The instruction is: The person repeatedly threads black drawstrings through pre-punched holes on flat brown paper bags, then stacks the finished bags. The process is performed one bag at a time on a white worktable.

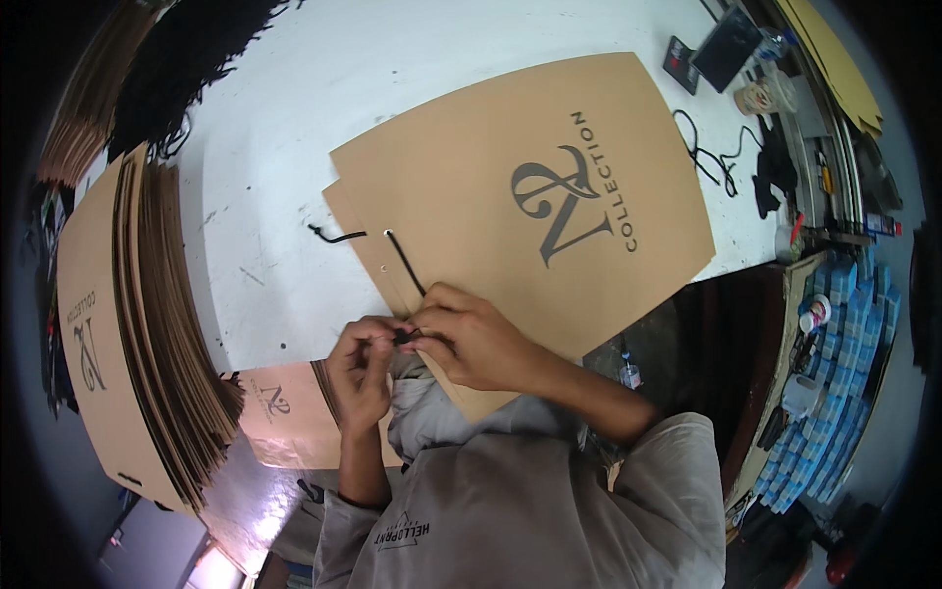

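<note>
A flat brown paper bag point(461, 187) with dark printing lies on the white table in front of me, its near corner reaching over the edge toward my lap. Black cord point(406, 263) comes out of a punched hole by the bag's left edge and runs down to my hands. Another cord end, knotted, sticks out past that edge. Both hands meet at the cord's near end: my left hand point(361, 368) pinches it, and the fingers of my right hand point(466, 334) close on it from the other side. A small dark loop or knot shows between the fingertips.
Stacked brown paper bags point(147, 324) stand at the left, with a heap of black cords point(186, 69) behind them. On the far right are a dark phone-like screen point(726, 47), a cup point(754, 98) and loose black cord point(721, 167). Blue-and-white packs point(834, 383) fill the right side.
</note>
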`<state>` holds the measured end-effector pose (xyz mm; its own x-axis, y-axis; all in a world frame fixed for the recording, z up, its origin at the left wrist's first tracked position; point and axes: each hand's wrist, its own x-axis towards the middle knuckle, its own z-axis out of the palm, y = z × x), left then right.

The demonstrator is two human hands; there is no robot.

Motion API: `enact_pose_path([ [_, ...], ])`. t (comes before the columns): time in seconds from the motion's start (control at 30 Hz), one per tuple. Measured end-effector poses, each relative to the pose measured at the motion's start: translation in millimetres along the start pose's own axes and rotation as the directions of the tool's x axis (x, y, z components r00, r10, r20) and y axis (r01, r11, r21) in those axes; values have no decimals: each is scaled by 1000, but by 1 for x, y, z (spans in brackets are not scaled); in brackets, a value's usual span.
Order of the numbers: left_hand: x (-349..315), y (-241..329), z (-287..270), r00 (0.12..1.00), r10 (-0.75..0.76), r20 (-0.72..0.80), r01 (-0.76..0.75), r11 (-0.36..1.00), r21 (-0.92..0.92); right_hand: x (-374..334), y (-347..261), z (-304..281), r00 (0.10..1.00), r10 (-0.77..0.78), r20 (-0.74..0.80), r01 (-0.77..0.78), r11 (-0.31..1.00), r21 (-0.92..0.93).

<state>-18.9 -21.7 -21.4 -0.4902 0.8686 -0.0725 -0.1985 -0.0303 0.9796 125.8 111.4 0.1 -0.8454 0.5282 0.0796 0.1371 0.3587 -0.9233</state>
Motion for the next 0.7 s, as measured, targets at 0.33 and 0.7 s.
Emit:
enact_pose_path([
  [0.33,8,8,-28,989,-104,-100,96,992,-80,6,-4,-12,998,40,53,-42,998,46],
  [0.7,216,23,-12,998,69,12,-54,645,762,-123,194,-353,622,-19,-783,-694,450,-562],
])
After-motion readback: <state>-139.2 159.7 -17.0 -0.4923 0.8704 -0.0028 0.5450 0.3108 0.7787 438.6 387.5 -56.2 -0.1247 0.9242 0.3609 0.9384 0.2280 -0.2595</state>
